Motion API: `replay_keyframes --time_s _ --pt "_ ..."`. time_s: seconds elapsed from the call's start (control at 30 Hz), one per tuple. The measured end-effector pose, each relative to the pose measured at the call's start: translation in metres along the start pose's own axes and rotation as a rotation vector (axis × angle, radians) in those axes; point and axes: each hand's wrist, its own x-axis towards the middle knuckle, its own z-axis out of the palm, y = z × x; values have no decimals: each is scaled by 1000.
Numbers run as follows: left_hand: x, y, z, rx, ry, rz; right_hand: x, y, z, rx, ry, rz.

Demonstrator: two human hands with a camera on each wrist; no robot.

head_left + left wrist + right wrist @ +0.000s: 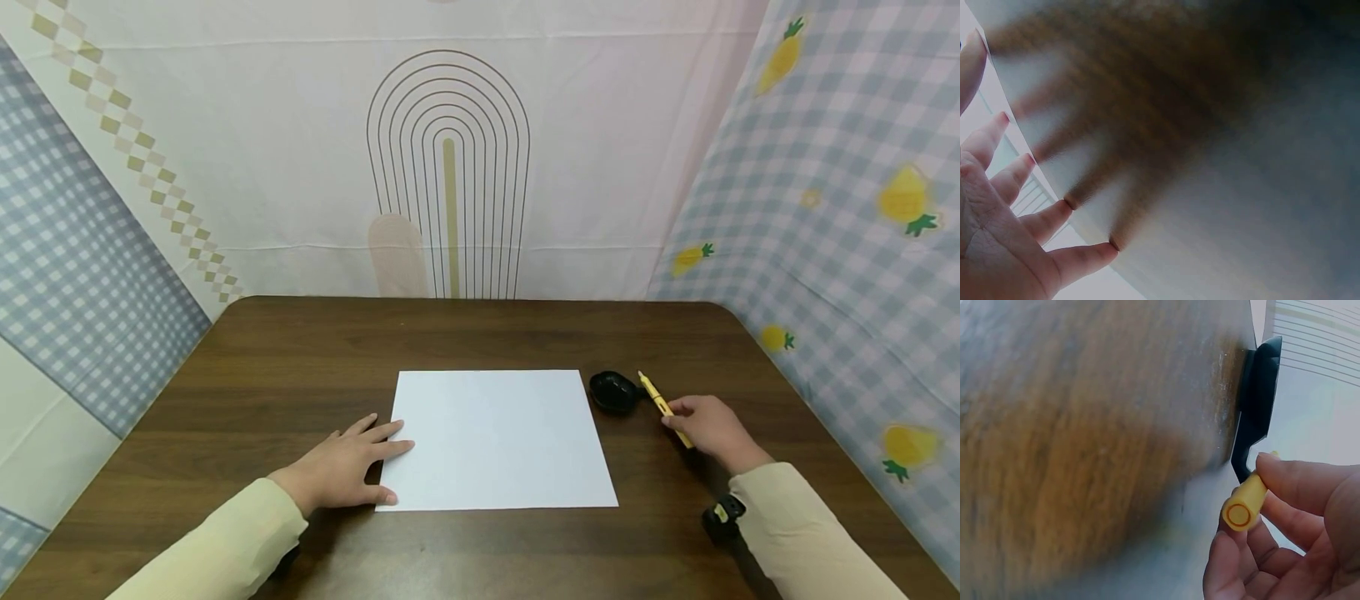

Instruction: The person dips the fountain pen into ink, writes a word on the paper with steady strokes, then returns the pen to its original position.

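Note:
A blank white sheet of paper (498, 442) lies on the brown wooden table (480, 550). Spread over the sheet's left edge, my left hand (333, 471) rests with its fingertips on the paper. To the right of the sheet, my right hand (712, 429) pinches a yellow pen (654, 392) between thumb and fingers, its narrow end pointing away and to the left. In the right wrist view the pen's round blunt end (1239, 515) faces the camera. Just left of the pen is a small black dish with a handle (613, 392), whose handle end the pen overlaps in the head view.
A white cloth with printed arches (600, 167) hangs behind the table's far edge. Blue checked cloths border the left (75, 267) and right sides (840, 275). A black device (723, 517) is strapped at the right wrist.

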Motion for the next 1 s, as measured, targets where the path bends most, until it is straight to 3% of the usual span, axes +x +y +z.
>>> replay_keyframes --time_s 1.0 --pt "-1 -1 0 0 -1 -4 -7 -6 -1 -35 122 -54"
